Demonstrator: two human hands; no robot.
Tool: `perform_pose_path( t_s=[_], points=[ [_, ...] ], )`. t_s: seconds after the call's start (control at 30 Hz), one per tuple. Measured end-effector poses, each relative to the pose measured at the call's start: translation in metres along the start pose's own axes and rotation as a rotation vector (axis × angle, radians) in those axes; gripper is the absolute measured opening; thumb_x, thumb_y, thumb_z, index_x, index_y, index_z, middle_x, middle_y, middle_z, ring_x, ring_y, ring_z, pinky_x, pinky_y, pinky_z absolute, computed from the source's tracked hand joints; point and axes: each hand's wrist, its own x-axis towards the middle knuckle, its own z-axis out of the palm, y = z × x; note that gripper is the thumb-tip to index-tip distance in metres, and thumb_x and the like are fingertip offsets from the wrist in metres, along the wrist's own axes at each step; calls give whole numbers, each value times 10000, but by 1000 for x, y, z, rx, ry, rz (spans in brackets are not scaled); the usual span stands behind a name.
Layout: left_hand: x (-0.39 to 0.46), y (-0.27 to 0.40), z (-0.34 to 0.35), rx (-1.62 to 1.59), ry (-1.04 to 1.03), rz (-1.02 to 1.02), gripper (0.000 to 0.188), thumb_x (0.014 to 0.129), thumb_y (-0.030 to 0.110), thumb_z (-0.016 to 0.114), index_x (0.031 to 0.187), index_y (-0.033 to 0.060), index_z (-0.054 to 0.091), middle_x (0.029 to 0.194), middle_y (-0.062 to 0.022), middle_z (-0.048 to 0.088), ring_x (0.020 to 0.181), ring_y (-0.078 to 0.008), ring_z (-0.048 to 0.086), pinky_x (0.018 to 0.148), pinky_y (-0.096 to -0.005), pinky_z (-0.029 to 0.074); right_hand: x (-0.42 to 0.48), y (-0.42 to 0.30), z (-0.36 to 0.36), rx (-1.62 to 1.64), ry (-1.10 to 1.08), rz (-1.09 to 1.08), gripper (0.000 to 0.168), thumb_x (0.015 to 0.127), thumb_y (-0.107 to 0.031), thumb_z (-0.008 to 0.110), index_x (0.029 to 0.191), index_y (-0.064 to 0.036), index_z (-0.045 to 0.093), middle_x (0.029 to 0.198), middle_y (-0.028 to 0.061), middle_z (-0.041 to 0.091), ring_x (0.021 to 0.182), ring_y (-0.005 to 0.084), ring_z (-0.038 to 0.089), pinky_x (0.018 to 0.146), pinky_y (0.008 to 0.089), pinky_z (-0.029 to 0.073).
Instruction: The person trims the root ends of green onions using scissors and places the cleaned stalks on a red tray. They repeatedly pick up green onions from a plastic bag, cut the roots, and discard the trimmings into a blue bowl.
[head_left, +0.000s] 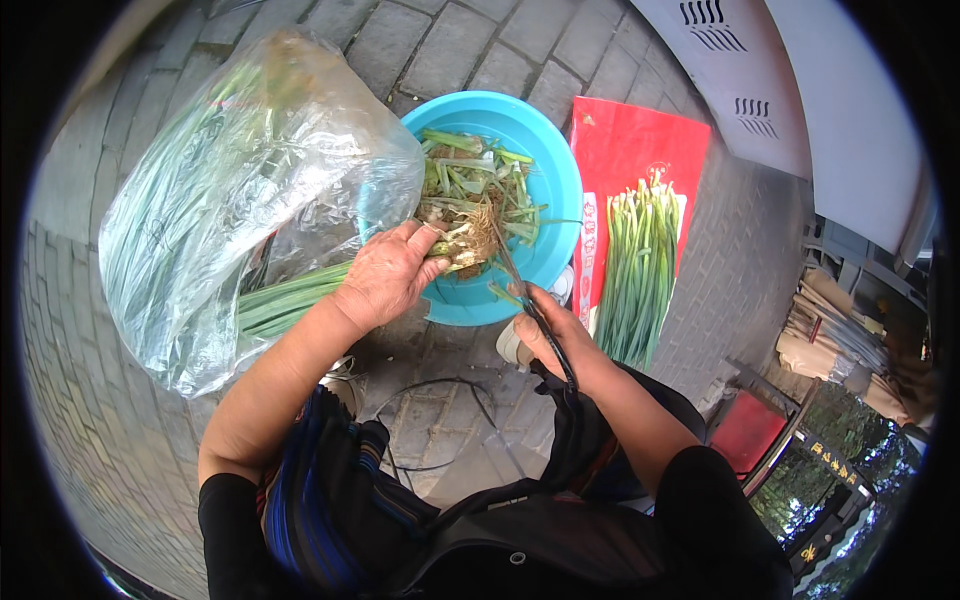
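My left hand (386, 274) grips a bunch of green onions (296, 301) just below their roots. Their shaggy root ends (480, 229) hang over a turquoise plastic basin (551, 176), while the leaves trail left towards a clear plastic bag (330, 142). In my right hand (562, 337) is a slim metal cutting tool (511, 266) with a dark handle, its tip close to the roots; whether it is a knife or scissors I cannot tell. Trimmed roots and leaf scraps (469, 169) lie in the basin, partly hidden by the bunch.
Right of the basin, trimmed green onions (637, 277) lie on a red printed plastic sack (626, 135) on the brick paving (450, 45). A white metal cabinet (757, 82) stands at upper right. My shoes (514, 343) flank a dark cord (442, 381) on the ground.
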Motion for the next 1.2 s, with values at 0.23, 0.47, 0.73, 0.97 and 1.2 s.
perform_pose_path(
  t_s=[0.23,0.47,0.73,0.97,1.2],
  points=[
    [2,-2,-12,86,30,82,501,762,262,676,1158,27,480,974,-155,563,865,-368,566,742,-423,465,0,5,0,-65,-87,48,706,862,-417,600,1331,9,286,875,85,542,801,164,516,741,293,426],
    [7,7,-6,374,157,13,599,686,270,721,1200,59,496,952,-116,567,837,-299,575,707,-393,472,0,-12,-2,-171,-60,-24,758,834,-375,649,1328,38,250,1056,187,544,945,231,553,806,327,435],
    [6,14,5,334,158,62,580,650,203,732,1168,66,513,864,-84,575,735,-278,588,664,-379,475,1,-8,2,-281,76,-48,608,821,-309,670,1233,44,397,867,177,565,723,239,570,680,337,445],
    [5,10,7,263,160,159,566,607,146,739,1124,66,523,822,-73,566,711,-263,593,618,-368,481,1,-10,4,-227,71,57,436,832,-249,642,1151,11,499,635,146,521,551,230,530,546,350,411],
    [6,7,5,304,111,167,527,657,187,714,1129,84,502,823,-64,567,703,-244,600,614,-356,483,-2,-5,3,-303,97,-40,228,834,-139,601,1006,-7,531,550,141,500,485,285,512,489,357,397]
  ],
)
